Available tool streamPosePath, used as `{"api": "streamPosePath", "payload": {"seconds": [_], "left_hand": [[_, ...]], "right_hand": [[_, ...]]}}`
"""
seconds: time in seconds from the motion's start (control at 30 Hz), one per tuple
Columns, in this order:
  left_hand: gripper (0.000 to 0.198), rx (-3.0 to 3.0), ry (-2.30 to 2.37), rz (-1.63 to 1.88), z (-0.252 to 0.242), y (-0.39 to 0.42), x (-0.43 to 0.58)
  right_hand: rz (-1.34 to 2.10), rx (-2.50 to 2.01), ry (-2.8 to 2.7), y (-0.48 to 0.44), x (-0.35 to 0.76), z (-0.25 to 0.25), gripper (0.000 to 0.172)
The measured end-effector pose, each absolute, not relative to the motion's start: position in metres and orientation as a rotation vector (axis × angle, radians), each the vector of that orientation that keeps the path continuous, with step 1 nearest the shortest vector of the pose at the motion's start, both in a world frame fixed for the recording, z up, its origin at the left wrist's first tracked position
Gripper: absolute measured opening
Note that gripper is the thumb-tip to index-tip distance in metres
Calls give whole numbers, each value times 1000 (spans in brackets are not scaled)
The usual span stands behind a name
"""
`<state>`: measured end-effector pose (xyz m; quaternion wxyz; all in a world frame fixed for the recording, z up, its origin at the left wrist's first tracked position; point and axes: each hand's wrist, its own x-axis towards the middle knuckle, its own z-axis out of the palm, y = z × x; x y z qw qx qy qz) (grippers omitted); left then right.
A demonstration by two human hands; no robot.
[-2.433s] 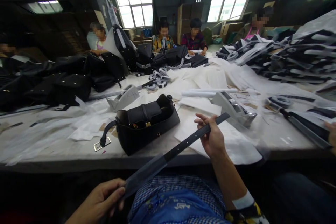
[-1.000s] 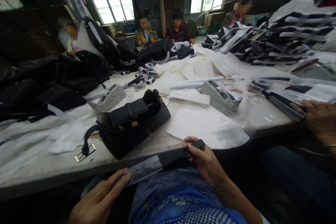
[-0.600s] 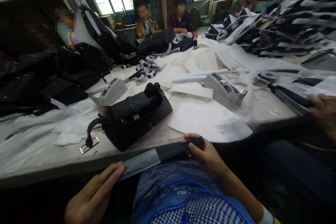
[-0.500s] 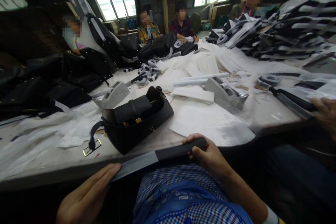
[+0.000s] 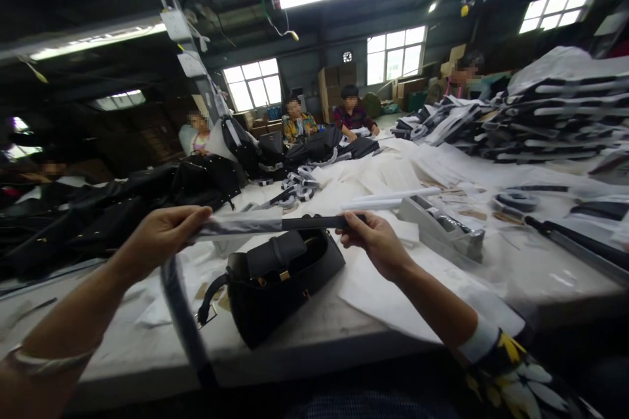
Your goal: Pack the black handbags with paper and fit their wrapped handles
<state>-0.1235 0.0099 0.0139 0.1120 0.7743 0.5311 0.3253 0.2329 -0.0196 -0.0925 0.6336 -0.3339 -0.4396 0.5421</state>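
Observation:
A black strap (image 5: 312,223), partly covered in clear wrap, is stretched level between my hands in front of a black handbag (image 5: 280,288). My left hand (image 5: 171,232) pinches its wrapped end, and a further wrapped length hangs down below that hand over the table edge. At the bare black end, my right hand (image 5: 371,239) grips the strap between thumb and fingers. The handbag rests upright on the white table (image 5: 344,334), its short side strap and buckle lying to the left.
A grey tape dispenser (image 5: 442,229) stands right of the bag. Black bags (image 5: 206,177) are heaped at the left, and wrapped straps (image 5: 555,118) are piled high at the right. Several people sit at the far side. White sheets (image 5: 393,294) lie near the front edge.
Both hands have risen from the lap, lifting the strap to a level line above the table. The view has tilted upward. The other person's hand at the right edge is gone from view.

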Motion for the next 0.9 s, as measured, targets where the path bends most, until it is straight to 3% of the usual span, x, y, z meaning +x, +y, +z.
{"api": "streamPosePath", "payload": {"seconds": [0.13, 0.33, 0.73, 0.9], "left_hand": [[50, 2305, 1436, 675, -23, 51, -107], [52, 2379, 1388, 655, -70, 67, -74], [38, 2398, 1043, 690, -33, 57, 22], [42, 2345, 1021, 775, -30, 53, 33]], "right_hand": [[1237, -799, -889, 12, 240, -100, 40], [1260, -858, -848, 27, 250, -118, 41], [1204, -768, -1099, 37, 219, -97, 39], [1200, -715, -1152, 43, 218, -95, 40]]}}
